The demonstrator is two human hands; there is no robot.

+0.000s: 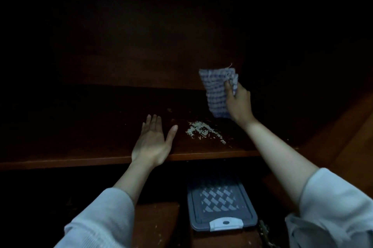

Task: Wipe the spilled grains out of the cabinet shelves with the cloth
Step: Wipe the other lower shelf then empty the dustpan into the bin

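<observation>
One small heap of grains [203, 130] lies near the front of the shelf [101, 159], between the hands. The right hand [239, 102] grips the cloth [216, 92], which hangs just behind the heap. The left hand [153, 142] is spread at the shelf's lip, holding nothing. I'd set the cloth down behind the grains and draw them forward in one low sweep into that palm.

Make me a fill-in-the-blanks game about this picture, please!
1. The right hand grips a checked ____.
2. The left hand holds ____.
3. The spilled grains lie ____ the two hands.
4. The grey box sits ____ the shelf.
Missing words: cloth; nothing; between; below.
</observation>
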